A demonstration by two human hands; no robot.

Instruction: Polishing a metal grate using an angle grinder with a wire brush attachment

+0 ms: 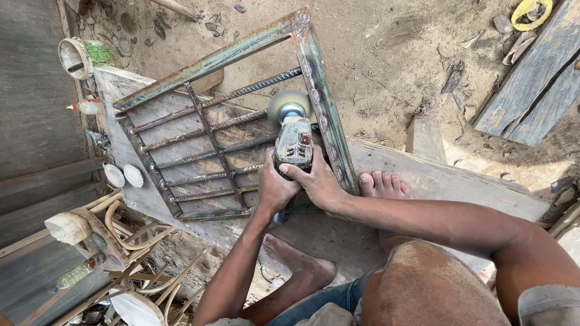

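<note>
Both hands hold an angle grinder (293, 145) over a welded metal grille (229, 130) that lies tilted across a wide wooden plank (435, 178) on sandy ground (386, 54). The left hand (275, 188) wraps the rear of the grinder body from the left with its fingers closed around it, and the right hand (317, 181) clasps the same body from the right, fingers closed over the top. The grinder's spinning disc (289, 105) sits between two of the ribbed bars, just beside the grille's right rail (323, 115). That rail runs close along the right hand, leaving little room on that side, while the bars to the left lie open. The person's right foot (383, 184) rests on the plank just beside the rail's lower end, and the left foot (299, 259) stands near the plank's near edge. To the left, cane furniture (115, 235) and a tipped bucket (84, 55) crowd the grille's left edge; weathered boards (531, 78) lie well apart at upper right.
</note>
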